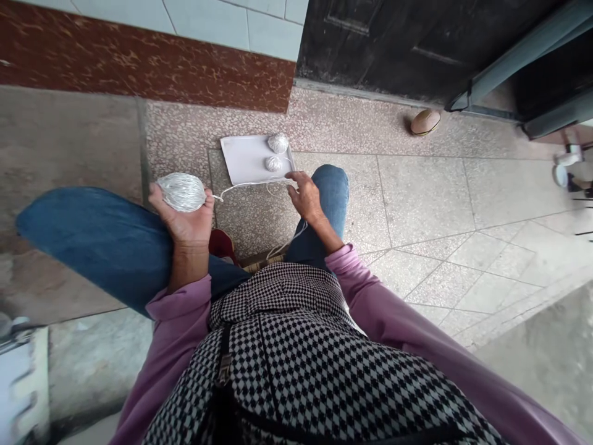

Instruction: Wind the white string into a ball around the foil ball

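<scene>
In my left hand (189, 226) rests a large ball of shiny white cord (181, 192), held in the palm with the fingers and thumb around it, above my bent left knee. From the ball a white cord (248, 183) runs across to my right hand (306, 196), whose thumb and forefinger are pinched on it. More cord hangs below the right wrist toward my lap. Just beyond the hands, a white tray (245, 156) lies on the floor. On its right side sit two smaller balls of cord, a larger one (278, 143) and a smaller one (273, 164).
A tan rounded object (425, 122) with a dark band lies on the tiled floor near the dark door (370, 49). Ahead is a wall with a red-brown base (152, 62). A grey metal frame (523, 55) stands at the upper right. My knees flank the tray.
</scene>
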`<state>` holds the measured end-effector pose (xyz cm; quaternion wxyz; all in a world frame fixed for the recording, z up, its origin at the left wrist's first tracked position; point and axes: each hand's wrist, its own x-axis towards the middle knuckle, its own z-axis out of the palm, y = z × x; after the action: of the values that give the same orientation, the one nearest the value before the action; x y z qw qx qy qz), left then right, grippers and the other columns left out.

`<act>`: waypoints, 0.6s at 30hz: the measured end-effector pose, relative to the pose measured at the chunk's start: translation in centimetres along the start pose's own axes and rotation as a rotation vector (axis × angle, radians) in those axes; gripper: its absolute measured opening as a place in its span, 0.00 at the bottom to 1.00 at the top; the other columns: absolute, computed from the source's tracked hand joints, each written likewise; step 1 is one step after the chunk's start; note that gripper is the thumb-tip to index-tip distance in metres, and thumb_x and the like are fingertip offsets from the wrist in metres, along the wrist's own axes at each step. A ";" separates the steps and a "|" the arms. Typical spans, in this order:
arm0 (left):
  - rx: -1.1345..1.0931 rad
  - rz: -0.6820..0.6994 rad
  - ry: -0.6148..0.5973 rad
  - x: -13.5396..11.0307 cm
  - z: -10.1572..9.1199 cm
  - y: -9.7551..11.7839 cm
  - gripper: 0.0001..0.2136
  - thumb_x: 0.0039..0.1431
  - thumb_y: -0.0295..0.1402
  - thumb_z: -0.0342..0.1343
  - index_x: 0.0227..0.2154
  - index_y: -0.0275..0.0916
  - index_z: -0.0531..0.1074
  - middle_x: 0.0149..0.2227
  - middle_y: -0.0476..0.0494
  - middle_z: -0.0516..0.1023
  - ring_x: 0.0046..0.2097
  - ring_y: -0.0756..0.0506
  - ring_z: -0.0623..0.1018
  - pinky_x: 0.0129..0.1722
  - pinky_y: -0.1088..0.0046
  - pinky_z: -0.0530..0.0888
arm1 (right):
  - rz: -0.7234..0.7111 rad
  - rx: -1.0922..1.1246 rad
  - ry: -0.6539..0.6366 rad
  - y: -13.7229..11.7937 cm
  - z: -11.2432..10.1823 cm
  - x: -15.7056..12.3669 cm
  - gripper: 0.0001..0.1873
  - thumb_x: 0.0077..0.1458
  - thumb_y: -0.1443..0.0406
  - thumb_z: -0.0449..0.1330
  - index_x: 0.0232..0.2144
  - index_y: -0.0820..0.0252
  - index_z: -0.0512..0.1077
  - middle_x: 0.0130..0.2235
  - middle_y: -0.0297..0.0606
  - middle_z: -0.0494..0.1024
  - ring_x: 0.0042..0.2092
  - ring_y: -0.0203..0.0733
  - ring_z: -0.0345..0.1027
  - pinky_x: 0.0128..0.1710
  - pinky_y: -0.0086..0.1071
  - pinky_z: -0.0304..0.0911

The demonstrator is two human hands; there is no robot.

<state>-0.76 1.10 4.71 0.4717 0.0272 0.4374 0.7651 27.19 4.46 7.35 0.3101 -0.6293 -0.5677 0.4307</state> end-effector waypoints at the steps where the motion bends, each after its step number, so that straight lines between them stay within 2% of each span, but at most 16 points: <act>1: 0.011 0.002 -0.004 0.1 -0.1 -0.1 0.38 0.57 0.73 0.80 0.48 0.48 0.74 0.48 0.45 0.83 0.47 0.44 0.83 0.38 0.76 0.84 | -0.054 0.001 -0.009 -0.8 1.2 -0.9 0.08 0.78 0.72 0.69 0.52 0.54 0.84 0.61 0.48 0.90 0.67 0.55 0.83 0.68 0.43 0.81; 3: 0.018 0.003 -0.010 0.2 -0.4 -0.4 0.37 0.58 0.72 0.80 0.49 0.47 0.74 0.48 0.45 0.83 0.47 0.44 0.83 0.39 0.75 0.84 | -0.084 0.060 -0.105 -2.7 4.3 -3.1 0.12 0.82 0.71 0.68 0.60 0.53 0.85 0.68 0.51 0.89 0.73 0.59 0.81 0.73 0.48 0.81; 5: 0.018 0.006 0.000 0.3 -0.6 -0.7 0.38 0.58 0.74 0.79 0.50 0.47 0.75 0.48 0.45 0.83 0.47 0.43 0.82 0.38 0.74 0.83 | -0.048 0.114 -0.242 -4.7 7.4 -4.9 0.16 0.82 0.70 0.69 0.65 0.49 0.85 0.66 0.50 0.90 0.77 0.62 0.78 0.72 0.49 0.83; 7: 0.030 0.000 0.011 0.3 -0.7 -0.9 0.41 0.60 0.80 0.75 0.50 0.47 0.75 0.46 0.44 0.82 0.46 0.42 0.81 0.38 0.72 0.82 | 0.009 0.141 -0.338 -6.0 10.0 -5.7 0.17 0.81 0.71 0.70 0.63 0.46 0.84 0.65 0.45 0.90 0.80 0.59 0.76 0.68 0.44 0.84; 10: 0.031 -0.009 0.011 0.2 -0.5 -1.2 0.43 0.63 0.86 0.67 0.47 0.46 0.75 0.41 0.45 0.80 0.41 0.43 0.78 0.32 0.71 0.76 | 0.063 0.205 -0.349 -6.3 12.5 -5.1 0.12 0.81 0.72 0.70 0.57 0.48 0.81 0.64 0.39 0.89 0.76 0.52 0.79 0.61 0.34 0.83; 13: 0.000 -0.010 -0.011 0.1 -0.4 -1.2 0.40 0.64 0.82 0.70 0.45 0.45 0.75 0.40 0.46 0.80 0.39 0.44 0.78 0.32 0.73 0.75 | 0.100 0.320 -0.313 -5.2 13.6 -3.8 0.10 0.84 0.70 0.72 0.53 0.50 0.76 0.54 0.37 0.89 0.60 0.47 0.86 0.53 0.33 0.83; 15: -0.006 -0.005 -0.016 0.1 -0.5 -1.3 0.39 0.62 0.78 0.75 0.47 0.46 0.75 0.42 0.46 0.82 0.42 0.44 0.80 0.35 0.73 0.79 | 0.118 0.351 -0.306 -4.4 13.5 -3.3 0.11 0.86 0.69 0.72 0.52 0.50 0.74 0.46 0.32 0.87 0.48 0.44 0.84 0.50 0.32 0.82; 18: 0.012 0.000 -0.014 0.3 -0.6 -1.6 0.39 0.60 0.78 0.77 0.48 0.48 0.73 0.45 0.45 0.83 0.44 0.43 0.82 0.37 0.72 0.81 | 0.081 0.247 -0.282 -3.6 12.5 -3.1 0.10 0.89 0.73 0.67 0.51 0.53 0.75 0.42 0.28 0.84 0.43 0.39 0.79 0.55 0.28 0.78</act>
<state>-0.09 1.18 3.15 0.4746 0.0354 0.4388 0.7622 14.38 0.81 5.67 0.2849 -0.5423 -0.5224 0.5932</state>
